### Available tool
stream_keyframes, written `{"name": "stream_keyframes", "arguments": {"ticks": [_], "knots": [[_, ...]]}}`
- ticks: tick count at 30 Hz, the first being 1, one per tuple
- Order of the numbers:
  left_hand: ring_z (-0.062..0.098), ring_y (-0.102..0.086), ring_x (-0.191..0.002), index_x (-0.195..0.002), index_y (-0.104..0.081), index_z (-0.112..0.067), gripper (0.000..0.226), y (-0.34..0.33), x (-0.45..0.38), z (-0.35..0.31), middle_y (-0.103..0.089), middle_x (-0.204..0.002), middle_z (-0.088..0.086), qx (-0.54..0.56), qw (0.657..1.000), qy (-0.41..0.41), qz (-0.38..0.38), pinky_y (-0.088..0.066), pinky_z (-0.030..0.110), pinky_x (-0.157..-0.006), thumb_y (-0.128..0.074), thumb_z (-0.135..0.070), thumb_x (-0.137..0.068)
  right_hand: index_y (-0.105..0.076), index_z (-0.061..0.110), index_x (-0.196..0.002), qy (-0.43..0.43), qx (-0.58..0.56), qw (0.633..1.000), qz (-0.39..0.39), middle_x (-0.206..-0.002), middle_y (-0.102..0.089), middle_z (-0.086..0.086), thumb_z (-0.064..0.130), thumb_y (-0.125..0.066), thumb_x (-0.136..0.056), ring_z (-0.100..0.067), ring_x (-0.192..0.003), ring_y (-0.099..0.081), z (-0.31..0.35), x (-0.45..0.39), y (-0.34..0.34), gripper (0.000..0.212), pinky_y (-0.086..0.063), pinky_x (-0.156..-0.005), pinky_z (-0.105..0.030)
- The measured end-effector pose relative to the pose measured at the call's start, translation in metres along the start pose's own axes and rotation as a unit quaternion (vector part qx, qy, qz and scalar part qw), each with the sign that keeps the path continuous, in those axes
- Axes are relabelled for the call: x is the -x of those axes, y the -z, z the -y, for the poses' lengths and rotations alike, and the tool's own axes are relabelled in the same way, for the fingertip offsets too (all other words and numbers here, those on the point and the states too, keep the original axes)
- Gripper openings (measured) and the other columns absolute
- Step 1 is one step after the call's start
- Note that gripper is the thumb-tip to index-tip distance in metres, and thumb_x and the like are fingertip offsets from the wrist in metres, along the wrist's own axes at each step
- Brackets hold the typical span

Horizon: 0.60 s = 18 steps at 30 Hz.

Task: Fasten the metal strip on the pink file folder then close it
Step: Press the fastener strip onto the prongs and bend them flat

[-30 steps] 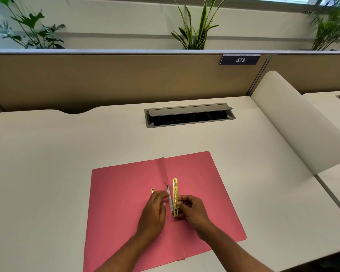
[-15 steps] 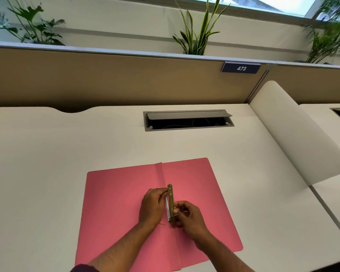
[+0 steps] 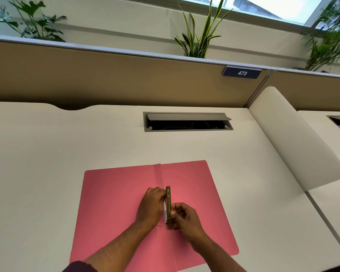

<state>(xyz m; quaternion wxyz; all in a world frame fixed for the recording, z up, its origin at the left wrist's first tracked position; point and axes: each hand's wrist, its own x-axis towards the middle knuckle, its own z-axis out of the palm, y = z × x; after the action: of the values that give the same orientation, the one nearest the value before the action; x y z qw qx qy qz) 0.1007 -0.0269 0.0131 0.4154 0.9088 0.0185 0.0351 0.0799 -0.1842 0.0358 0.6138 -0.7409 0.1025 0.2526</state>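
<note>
Where the folder (image 3: 116, 203) lies open on the worktop (image 3: 47, 144), the strip (image 3: 168, 205) is held at its fold: left hand (image 3: 152, 206) curled against one side, right hand (image 3: 185, 217) pinched on its near end.

Both forearms come in from the lower edge and point toward each other, so the two hands meet close together in the middle. The left hand (image 3: 152, 206) shows its back to the camera; its fingers are curled to the right and the fingertips are hidden. At the left elbow a small part of a dark sleeve (image 3: 81, 267) is visible. The right hand (image 3: 185, 217) is bent at the wrist and turned to the left, with the thumb and fingers (image 3: 175, 213) closed in a pinch. The right forearm is bare.
</note>
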Motion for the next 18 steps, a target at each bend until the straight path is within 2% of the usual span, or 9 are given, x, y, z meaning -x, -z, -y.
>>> {"name": "stream_keyframes", "arguments": {"ticks": [2,5,8,13,15,18], "knots": [[0.007,-0.047,-0.079,-0.081,-0.069,-0.024,0.019,-0.001,0.002,0.000,-0.064,-0.080,-0.014,0.003,1.000,-0.001,0.001,-0.041,0.022,-0.064,-0.055,-0.014,-0.091,-0.068,0.001,-0.107,-0.005,-0.005,1.000,-0.001,-0.085,-0.070,-0.015,-0.005,-0.052,-0.100,-0.022,-0.066,-0.070,-0.001,0.001,0.001,0.019,-0.064,-0.063,-0.035],[0.008,-0.050,-0.082,-0.085,-0.070,-0.024,0.019,-0.002,0.003,0.001,-0.065,-0.084,-0.013,0.009,1.000,0.000,0.005,-0.045,0.025,-0.068,-0.056,-0.013,-0.092,-0.069,0.002,-0.104,-0.013,0.003,1.000,-0.001,-0.083,-0.070,-0.015,-0.005,-0.052,-0.100,-0.021,-0.062,-0.070,-0.002,0.001,0.002,0.019,-0.062,-0.058,-0.031],[0.008,-0.053,-0.093,-0.103,-0.071,-0.019,0.019,-0.002,0.003,0.003,-0.066,-0.100,-0.009,0.034,0.999,0.009,0.004,-0.046,0.022,-0.079,-0.056,-0.011,-0.093,-0.071,0.005,-0.101,-0.019,0.016,1.000,-0.007,-0.085,-0.071,-0.017,-0.004,-0.053,-0.099,-0.022,-0.058,-0.070,-0.001,-0.001,0.002,0.020,-0.061,-0.055,-0.032],[0.006,-0.052,-0.111,-0.128,-0.058,-0.013,0.032,0.001,0.013,0.003,-0.054,-0.123,-0.005,0.078,0.996,0.041,-0.018,-0.043,0.021,-0.098,-0.052,-0.009,-0.097,-0.072,0.005,-0.098,-0.024,0.036,0.999,-0.027,-0.090,-0.071,-0.023,-0.007,-0.055,-0.097,-0.025,-0.059,-0.071,-0.002,-0.005,-0.001,0.021,-0.064,-0.058,-0.039],[0.005,-0.050,-0.114,-0.132,-0.054,-0.014,0.036,0.003,0.020,0.005,-0.050,-0.127,-0.006,0.077,0.996,0.038,-0.022,-0.041,0.021,-0.101,-0.052,-0.010,-0.096,-0.073,0.006,-0.096,-0.019,0.047,0.998,-0.034,-0.089,-0.072,-0.025,-0.009,-0.055,-0.094,-0.024,-0.059,-0.071,-0.002,-0.006,-0.004,0.023,-0.066,-0.062,-0.044],[-0.004,-0.048,-0.113,-0.125,-0.052,-0.021,0.033,0.004,0.033,0.009,-0.046,-0.123,-0.015,0.060,0.998,0.014,-0.029,-0.040,0.016,-0.099,-0.055,-0.012,-0.093,-0.077,0.010,-0.091,-0.005,0.074,0.996,-0.054,-0.078,-0.075,-0.015,-0.008,-0.057,-0.091,-0.023,-0.057,-0.071,-0.002,-0.007,-0.007,0.027,-0.066,-0.064,-0.048]]}}
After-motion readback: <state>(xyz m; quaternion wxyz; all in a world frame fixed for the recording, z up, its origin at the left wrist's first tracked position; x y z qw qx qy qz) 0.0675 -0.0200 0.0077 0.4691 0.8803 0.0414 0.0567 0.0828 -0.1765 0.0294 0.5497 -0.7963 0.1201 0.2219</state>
